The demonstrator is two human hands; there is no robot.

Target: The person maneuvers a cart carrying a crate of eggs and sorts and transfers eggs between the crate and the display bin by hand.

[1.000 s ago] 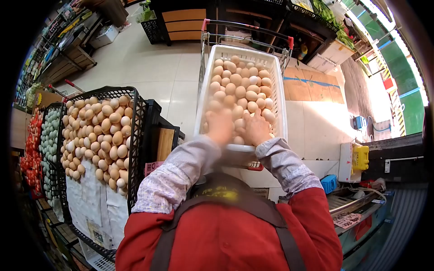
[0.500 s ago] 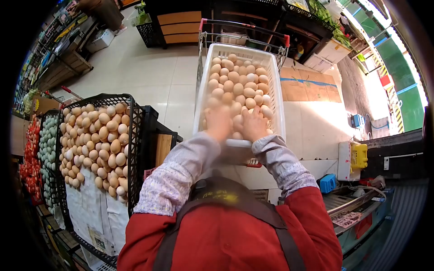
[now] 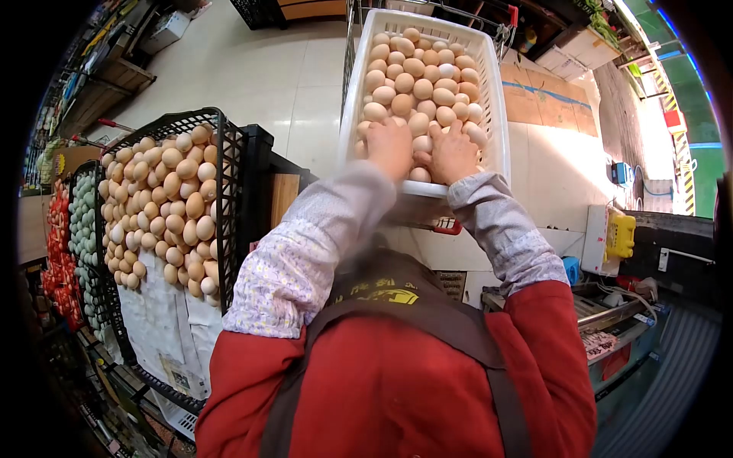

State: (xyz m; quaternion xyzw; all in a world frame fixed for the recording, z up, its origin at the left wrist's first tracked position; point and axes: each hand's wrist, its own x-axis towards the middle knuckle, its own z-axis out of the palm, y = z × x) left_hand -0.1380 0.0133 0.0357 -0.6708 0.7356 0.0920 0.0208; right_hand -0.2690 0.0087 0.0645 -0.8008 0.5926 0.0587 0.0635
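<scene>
A white plastic basket [image 3: 500,114] full of brown eggs [image 3: 422,89] sits on a metal shopping cart in front of me. Both of my hands are down among the eggs at its near end. My left hand [image 3: 390,149] is on the left side, fingers bent round eggs and fingertips hidden between them. Close beside it, my right hand [image 3: 453,153] curls over eggs too, its thumb pointing toward the left hand. How many eggs each hand grips is hidden. A few eggs show between and below the hands.
To my left stands a black crate [image 3: 221,141] of brown eggs, partly lined with white paper [image 3: 164,336]. Beyond it are a crate of pale green eggs [image 3: 84,221] and red-packaged goods [image 3: 59,259]. Flattened cardboard [image 3: 546,99] lies on the floor at right, near a yellow container [image 3: 621,235].
My view has tilted, so the basket and cart appear higher and slightly to the right. Both hands remain at the basket's near end, with the left less blurred and the fingers deeper among the eggs.
</scene>
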